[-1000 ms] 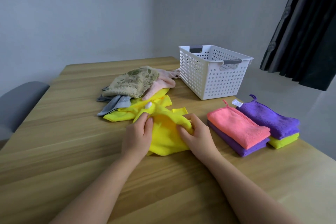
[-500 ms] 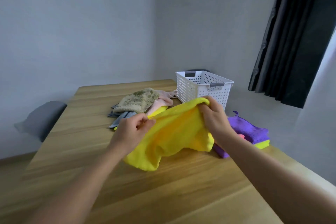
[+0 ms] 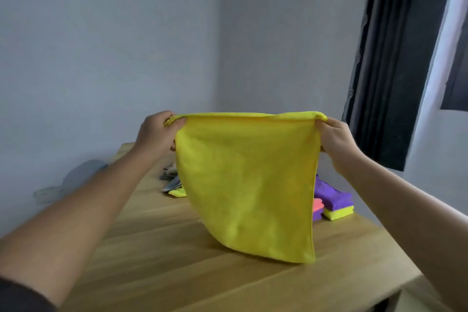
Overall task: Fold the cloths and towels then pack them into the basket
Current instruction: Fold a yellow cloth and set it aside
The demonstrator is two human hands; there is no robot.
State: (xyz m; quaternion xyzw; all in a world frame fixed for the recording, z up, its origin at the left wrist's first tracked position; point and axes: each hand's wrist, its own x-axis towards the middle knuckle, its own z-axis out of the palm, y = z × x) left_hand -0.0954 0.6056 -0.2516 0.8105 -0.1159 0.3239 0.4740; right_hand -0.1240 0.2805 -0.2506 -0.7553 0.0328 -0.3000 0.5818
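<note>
A yellow cloth [image 3: 248, 180] hangs spread out above the wooden table [image 3: 177, 256], its lower corner near the tabletop. My left hand [image 3: 158, 133] pinches its top left corner and my right hand [image 3: 334, 139] pinches its top right corner, both raised. The hanging cloth hides the basket and most of the unfolded pile; only a grey and yellow edge of that pile [image 3: 174, 186] shows at its left. Folded purple, pink and yellow-green cloths [image 3: 334, 201] peek out at its right.
A grey chair back [image 3: 81, 172] stands beyond the table's left side. A dark curtain [image 3: 385, 58] hangs at the right by the window. Pale walls meet in a corner behind the table.
Both hands lifted the yellow cloth off the table and pulled apart, spreading it flat in the air. The view tilted upward, and the cloth now covers the basket.
</note>
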